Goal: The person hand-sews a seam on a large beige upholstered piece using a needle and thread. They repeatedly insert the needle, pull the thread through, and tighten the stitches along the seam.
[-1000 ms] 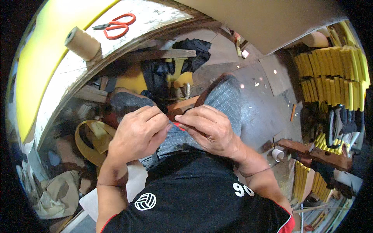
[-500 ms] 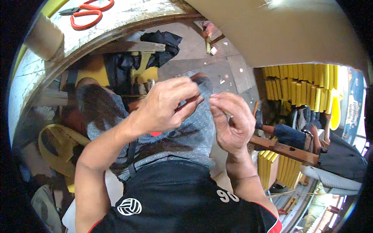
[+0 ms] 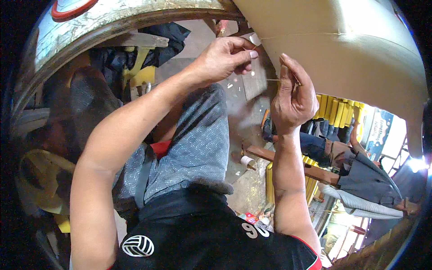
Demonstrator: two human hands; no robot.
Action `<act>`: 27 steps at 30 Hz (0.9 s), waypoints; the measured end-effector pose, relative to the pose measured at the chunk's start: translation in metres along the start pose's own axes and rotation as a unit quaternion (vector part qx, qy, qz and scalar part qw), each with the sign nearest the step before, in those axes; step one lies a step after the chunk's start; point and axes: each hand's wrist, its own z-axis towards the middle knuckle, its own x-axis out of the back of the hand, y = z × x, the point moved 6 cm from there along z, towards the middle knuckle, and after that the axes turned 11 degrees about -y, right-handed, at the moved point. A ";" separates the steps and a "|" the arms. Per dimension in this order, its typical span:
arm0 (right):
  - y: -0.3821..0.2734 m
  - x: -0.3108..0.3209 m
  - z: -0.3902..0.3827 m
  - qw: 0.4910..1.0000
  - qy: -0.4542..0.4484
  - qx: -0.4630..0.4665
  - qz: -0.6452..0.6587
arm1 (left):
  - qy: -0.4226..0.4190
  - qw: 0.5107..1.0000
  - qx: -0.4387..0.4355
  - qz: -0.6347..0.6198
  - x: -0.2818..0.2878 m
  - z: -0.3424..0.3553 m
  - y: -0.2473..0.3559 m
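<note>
- Two bare hands, lifted up close to a big tan padded cover (image 3: pixel 342 58) that hung over the top right of the view.
- Left hand (image 3: pixel 227 56) found pinched tight, thumb against the first finger, just beside the cover's edge; too small to tell what sat in the pinch, maybe a needle.
- Right hand (image 3: pixel 292 96) found a bit lower and just to the right, fingers curled in and gripping a thin pale thread (image 3: pixel 271 80).
- Thread seen as a short tight line that ran left from the right fingers toward the gap between the hands.
- Spotted a long thin line across the cover too, like a seam or more thread.
- Looked like hand sewing, at the part where a stitch gets pulled snug.
- Judged that a next move called for a steady pull on the thread, not a hard yank, with the pinch kept firm so nothing slipped.
- Also judged that the thread needed to stay free of knots and loops.
- Noticed a worn round workbench (image 3: pixel 112 22) along the top left, with red scissors (image 3: pixel 67 6) on it.
- Noticed a small thread spool (image 3: pixel 246 161) on the floor below, well apart from the hands.
- Noticed a stack of yellow strips (image 3: pixel 335 110) and another person (image 3: pixel 360 175) sitting off to the right.
</note>
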 end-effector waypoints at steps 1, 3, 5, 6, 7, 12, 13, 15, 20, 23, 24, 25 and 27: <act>0.000 -0.001 0.005 1.000 -0.013 0.013 -0.021 | -0.030 0.999 0.017 0.015 0.002 -0.001 0.001; 0.001 -0.003 0.009 0.997 -0.026 0.036 -0.066 | 0.005 1.000 -0.002 -0.008 0.005 -0.004 0.004; 0.002 -0.006 0.012 0.994 -0.031 0.052 -0.088 | -0.005 1.000 -0.012 -0.018 0.013 -0.005 0.006; 0.002 -0.007 0.013 0.993 -0.033 0.071 -0.092 | 0.004 1.000 -0.013 -0.018 0.015 -0.003 0.006; 0.003 -0.008 0.013 0.991 -0.034 0.089 -0.096 | 0.014 1.000 -0.011 -0.005 0.014 -0.002 0.007; 0.003 -0.018 0.013 0.976 -0.053 0.160 -0.140 | 0.033 0.999 -0.019 -0.002 0.013 -0.004 0.006; 0.002 -0.019 0.013 0.974 -0.058 0.164 -0.146 | 0.036 0.999 -0.021 0.003 0.013 -0.004 0.008; 0.002 -0.021 0.013 0.972 -0.063 0.172 -0.149 | 0.042 0.999 -0.024 0.013 0.013 -0.004 0.011; 0.007 -0.019 0.010 0.975 -0.056 0.165 -0.137 | 0.030 0.999 -0.013 0.031 0.014 -0.003 0.011; 0.009 -0.022 0.011 0.973 -0.073 0.168 -0.142 | 0.028 0.998 -0.021 0.046 0.014 -0.003 0.012; 0.009 -0.023 0.012 0.970 -0.077 0.176 -0.147 | 0.030 0.998 -0.024 0.055 0.014 -0.004 0.013; 0.009 -0.023 0.012 0.968 -0.080 0.183 -0.154 | 0.024 0.998 -0.028 0.047 0.014 -0.003 0.011; 0.008 -0.024 0.012 0.964 -0.079 0.194 -0.162 | 0.012 0.999 -0.036 0.030 0.015 0.000 0.007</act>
